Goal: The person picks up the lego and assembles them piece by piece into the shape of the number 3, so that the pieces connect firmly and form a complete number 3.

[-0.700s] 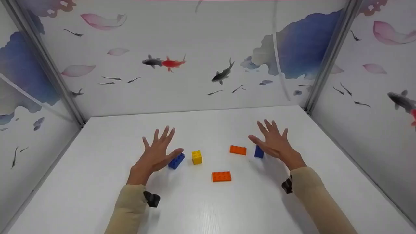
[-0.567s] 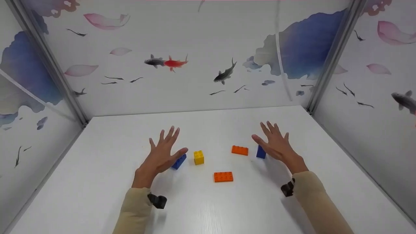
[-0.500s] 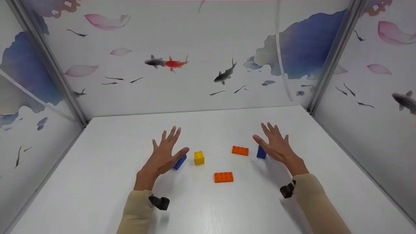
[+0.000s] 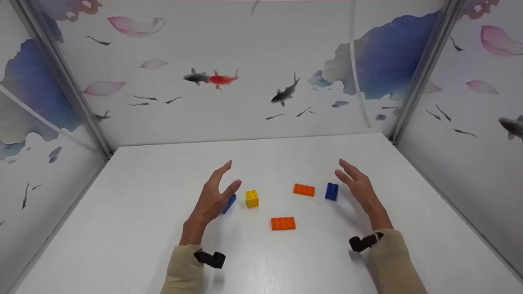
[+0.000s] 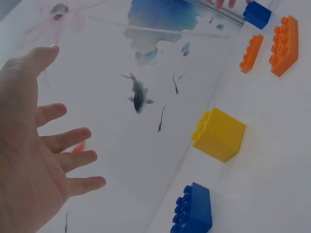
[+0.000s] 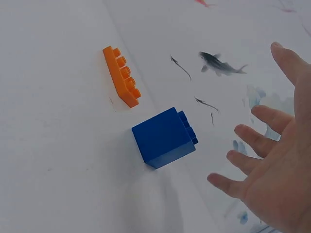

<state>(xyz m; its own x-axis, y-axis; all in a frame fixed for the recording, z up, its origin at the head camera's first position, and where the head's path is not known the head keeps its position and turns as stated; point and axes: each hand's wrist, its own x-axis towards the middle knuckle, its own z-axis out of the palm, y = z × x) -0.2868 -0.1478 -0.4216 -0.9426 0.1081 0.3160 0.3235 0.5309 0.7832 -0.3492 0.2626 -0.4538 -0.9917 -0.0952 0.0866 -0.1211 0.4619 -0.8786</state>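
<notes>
Above the table my left hand (image 4: 213, 200) hovers with loosely extended fingers, holding nothing. It partly covers a long blue brick (image 4: 230, 203) in the head view; the left wrist view shows that blue brick (image 5: 193, 208) apart from the hand. Just right of it stands a yellow brick (image 4: 252, 199). My right hand (image 4: 361, 188) is also raised with fingers spread and nothing in it, as the right wrist view confirms. Nearest to it is a blue brick (image 4: 331, 191), a short block with studs on top. Between the hands lie two flat orange bricks, one farther back (image 4: 304, 190) and one nearer (image 4: 282, 223).
The white table (image 4: 261, 261) is enclosed by a back wall (image 4: 245, 110) and side walls printed with fish and petals. Metal posts (image 4: 421, 73) stand in the back corners. A black wrist camera (image 4: 210, 258) sits on the left sleeve and another (image 4: 363, 242) on the right.
Both hands have turned from palms-down toward thumbs-up. The left hand has drifted right, and the right hand has moved right, uncovering the right blue brick. The bricks stay put on the table.
</notes>
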